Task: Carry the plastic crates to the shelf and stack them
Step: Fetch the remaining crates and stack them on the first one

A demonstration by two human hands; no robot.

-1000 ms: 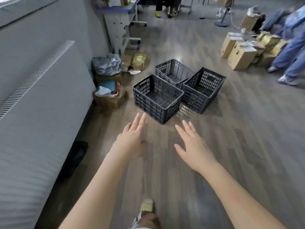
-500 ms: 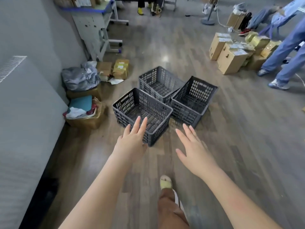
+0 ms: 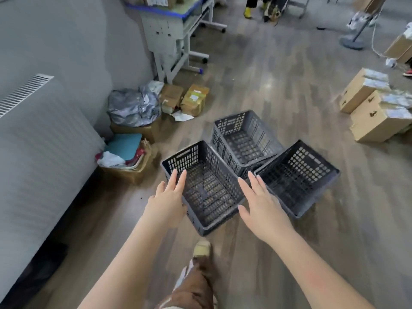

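Three crates, the nearest (image 3: pixel 205 192), the middle (image 3: pixel 243 139) and the right one (image 3: pixel 296 179), are dark grey plastic with grid-perforated walls and bottoms. The floor (image 3: pixel 278 85) is grey-brown wood-grain plank. The cardboard boxes (image 3: pixel 376 117) are tan. A bag (image 3: pixel 133 110) is crinkled silver-grey. A folder (image 3: pixel 124 144) is teal. The table (image 3: pixel 178 21) is pale grey with a blue edge. The wall (image 3: pixel 66 41) is plain grey.

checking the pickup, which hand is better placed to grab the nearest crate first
Left. The left hand is over the nearest crate's near-left wall; the right hand hovers outside its right corner. Both are open.
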